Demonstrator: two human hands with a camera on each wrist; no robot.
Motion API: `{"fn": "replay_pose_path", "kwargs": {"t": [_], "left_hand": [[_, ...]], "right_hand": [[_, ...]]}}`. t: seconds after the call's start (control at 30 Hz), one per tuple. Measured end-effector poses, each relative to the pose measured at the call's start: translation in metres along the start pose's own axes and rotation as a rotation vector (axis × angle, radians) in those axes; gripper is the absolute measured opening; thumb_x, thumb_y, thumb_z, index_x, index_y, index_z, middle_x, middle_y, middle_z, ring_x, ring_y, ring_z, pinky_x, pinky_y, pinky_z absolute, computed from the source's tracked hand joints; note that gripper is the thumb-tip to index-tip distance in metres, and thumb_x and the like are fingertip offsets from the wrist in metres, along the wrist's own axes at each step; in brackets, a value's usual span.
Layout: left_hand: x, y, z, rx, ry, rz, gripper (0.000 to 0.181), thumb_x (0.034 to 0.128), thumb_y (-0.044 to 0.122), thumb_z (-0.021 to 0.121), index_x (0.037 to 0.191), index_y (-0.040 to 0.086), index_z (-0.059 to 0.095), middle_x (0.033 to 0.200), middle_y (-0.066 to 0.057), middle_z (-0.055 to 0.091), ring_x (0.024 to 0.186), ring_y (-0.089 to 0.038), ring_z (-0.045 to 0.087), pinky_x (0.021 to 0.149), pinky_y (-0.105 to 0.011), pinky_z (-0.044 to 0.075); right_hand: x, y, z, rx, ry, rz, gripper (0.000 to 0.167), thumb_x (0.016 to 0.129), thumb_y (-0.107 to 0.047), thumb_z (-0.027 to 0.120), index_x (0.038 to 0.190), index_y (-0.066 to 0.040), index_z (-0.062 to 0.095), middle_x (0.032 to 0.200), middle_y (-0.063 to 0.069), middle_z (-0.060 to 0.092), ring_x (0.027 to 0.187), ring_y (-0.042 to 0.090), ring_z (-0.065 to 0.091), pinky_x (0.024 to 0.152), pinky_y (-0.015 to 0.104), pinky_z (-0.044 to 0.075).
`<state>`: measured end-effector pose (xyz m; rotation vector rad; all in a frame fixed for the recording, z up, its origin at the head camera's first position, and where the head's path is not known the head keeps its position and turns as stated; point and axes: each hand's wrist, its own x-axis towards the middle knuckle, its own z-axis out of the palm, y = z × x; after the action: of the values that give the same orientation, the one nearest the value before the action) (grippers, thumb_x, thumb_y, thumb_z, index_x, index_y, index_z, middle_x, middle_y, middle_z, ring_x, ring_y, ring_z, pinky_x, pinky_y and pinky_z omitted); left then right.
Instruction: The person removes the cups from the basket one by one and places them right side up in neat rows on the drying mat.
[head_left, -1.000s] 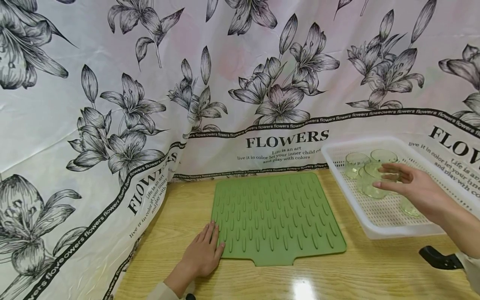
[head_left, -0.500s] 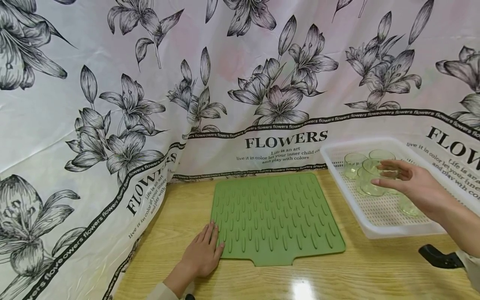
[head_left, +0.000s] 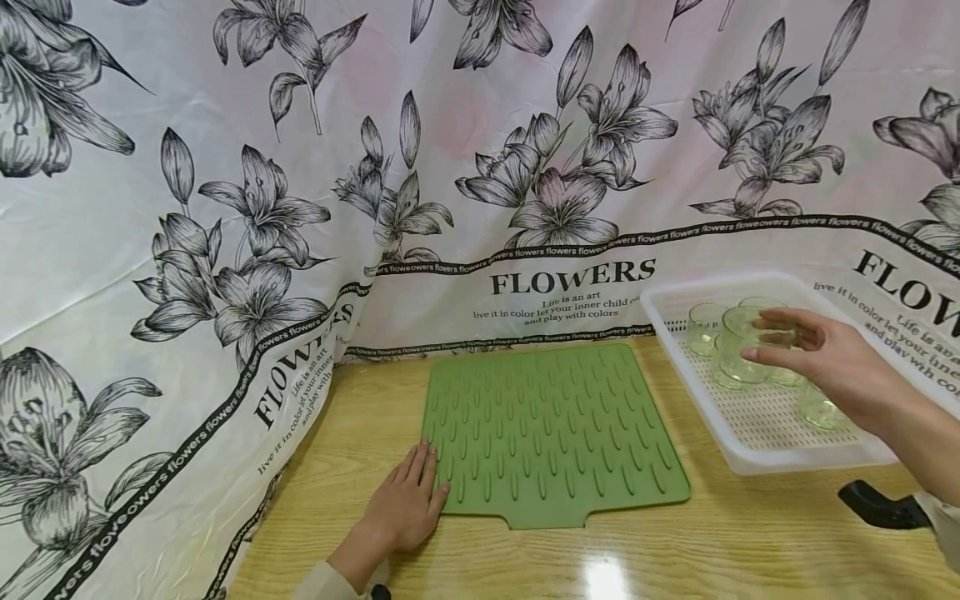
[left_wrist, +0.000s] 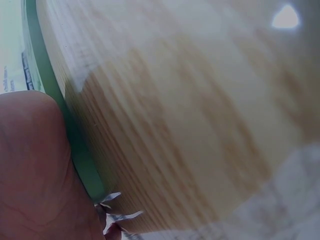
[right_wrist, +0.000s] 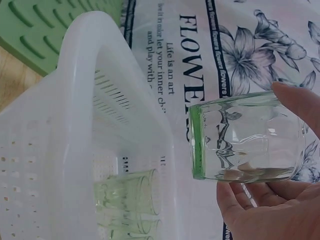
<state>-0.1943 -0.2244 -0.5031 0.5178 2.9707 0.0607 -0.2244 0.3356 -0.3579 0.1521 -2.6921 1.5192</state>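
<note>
The right hand holds a clear green-tinted glass above the white basket, thumb on one side and fingers on the other. In the right wrist view this glass is pinched near its rim, its thick green base pointing away from the hand. More glasses stand in the basket below. The left hand lies flat with extended fingers at the left edge of the green ridged mat, its fingertips touching that edge. The left wrist view shows part of this hand beside the mat's green edge.
The white perforated basket stands right of the mat on the wooden table. A flower-printed cloth hangs behind and along the left side. A black strap-like piece is near the right sleeve.
The right hand and its glass have risen slightly and shifted a little left over the basket. The left hand has stayed at the mat's edge.
</note>
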Motion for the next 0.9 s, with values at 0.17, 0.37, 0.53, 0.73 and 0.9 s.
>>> {"fn": "replay_pose_path", "kwargs": {"t": [0.17,0.37,0.53,0.73,0.9], "left_hand": [[0.001,0.000,0.000,0.006,-0.001,0.001,0.068,0.1124,0.047,0.024,0.161,0.000,0.024,0.170,-0.019,0.014,0.156,-0.036,0.015,0.122,-0.053,0.026],[0.000,0.001,-0.002,0.006,-0.008,-0.001,0.068,0.1125,0.047,0.024,0.161,0.000,0.024,0.170,-0.019,0.013,0.156,-0.037,0.015,0.122,-0.053,0.026],[0.000,0.001,-0.002,0.004,-0.002,0.000,0.068,0.1124,0.046,0.025,0.161,-0.001,0.024,0.170,-0.019,0.013,0.156,-0.037,0.015,0.122,-0.053,0.026],[0.001,-0.002,0.003,0.016,0.004,0.002,0.067,0.1124,0.046,0.026,0.161,0.000,0.025,0.170,-0.019,0.014,0.156,-0.037,0.016,0.122,-0.053,0.026],[0.003,-0.005,0.007,0.030,0.003,0.003,0.069,0.1122,0.048,0.024,0.162,0.001,0.024,0.170,-0.018,0.013,0.156,-0.035,0.015,0.123,-0.052,0.026]], "right_hand": [[0.001,-0.005,0.000,-0.002,-0.007,-0.003,0.081,0.101,-0.031,0.069,0.162,-0.002,0.023,0.130,-0.022,0.045,0.107,-0.012,0.041,0.107,0.075,0.026],[0.003,-0.012,-0.001,-0.034,-0.015,-0.018,0.077,0.101,-0.031,0.068,0.161,-0.004,0.027,0.137,-0.013,0.046,0.114,-0.008,0.039,0.110,0.059,0.034],[0.005,-0.017,0.000,-0.046,-0.020,-0.048,0.074,0.102,-0.029,0.068,0.160,-0.004,0.030,0.133,-0.018,0.048,0.110,-0.010,0.044,0.086,0.014,0.042],[0.009,-0.024,0.005,-0.035,-0.021,-0.043,0.072,0.100,-0.030,0.070,0.157,-0.004,0.034,0.130,-0.021,0.049,0.108,-0.011,0.047,0.081,0.010,0.041],[0.011,-0.030,0.009,-0.036,-0.025,-0.047,0.072,0.100,-0.031,0.070,0.157,-0.006,0.034,0.137,-0.011,0.049,0.111,-0.008,0.046,0.083,0.010,0.041]]}}
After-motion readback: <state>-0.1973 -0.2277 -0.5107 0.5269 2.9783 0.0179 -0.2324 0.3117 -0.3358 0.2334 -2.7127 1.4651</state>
